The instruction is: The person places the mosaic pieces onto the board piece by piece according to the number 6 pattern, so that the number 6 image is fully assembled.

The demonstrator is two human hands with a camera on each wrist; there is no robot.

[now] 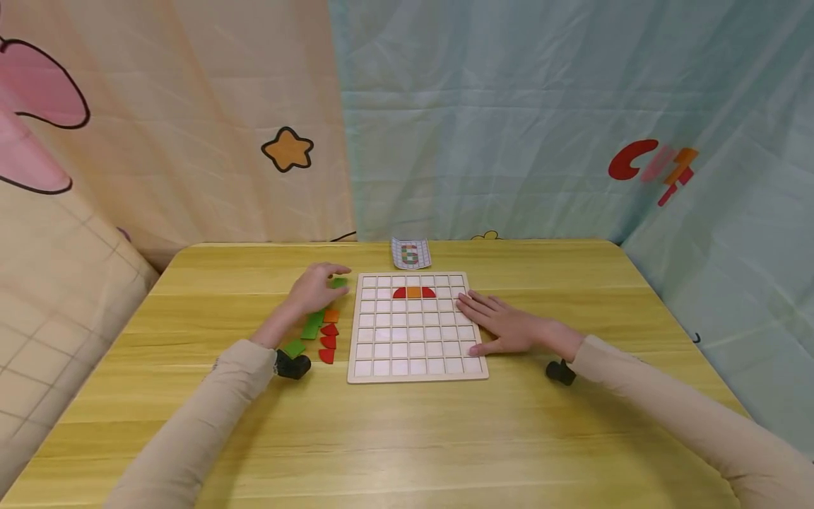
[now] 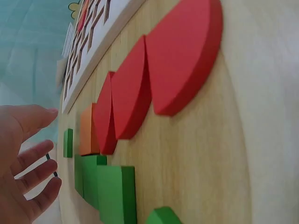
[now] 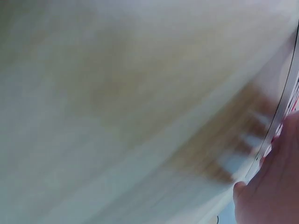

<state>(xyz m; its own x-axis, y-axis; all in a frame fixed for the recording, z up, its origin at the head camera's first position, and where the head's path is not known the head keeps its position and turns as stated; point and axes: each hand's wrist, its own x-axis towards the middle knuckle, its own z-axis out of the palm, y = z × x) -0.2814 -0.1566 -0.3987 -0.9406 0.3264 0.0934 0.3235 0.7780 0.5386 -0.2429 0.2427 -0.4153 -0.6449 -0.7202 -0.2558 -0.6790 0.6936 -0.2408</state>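
Note:
In the head view a pale wooden grid board [image 1: 408,331] lies on the table, with an orange square [image 1: 414,292] between two red quarter-round pieces [image 1: 429,292] in an upper row. My left hand [image 1: 313,286] hovers left of the board, fingers apart and loosely bent, close to a small green piece [image 1: 339,283]. The left wrist view shows that hand [image 2: 23,158] holding nothing. Below it lie green squares [image 1: 311,326], an orange block [image 1: 331,316] and three red quarter-round pieces [image 1: 327,342]. My right hand [image 1: 505,325] rests with spread fingers on the board's right edge.
A small printed pattern card [image 1: 410,254] lies behind the board, near the table's back edge. Patterned curtains [image 1: 509,127] hang behind the wooden table [image 1: 407,445]. Dark devices [image 1: 292,365] show below both wrists.

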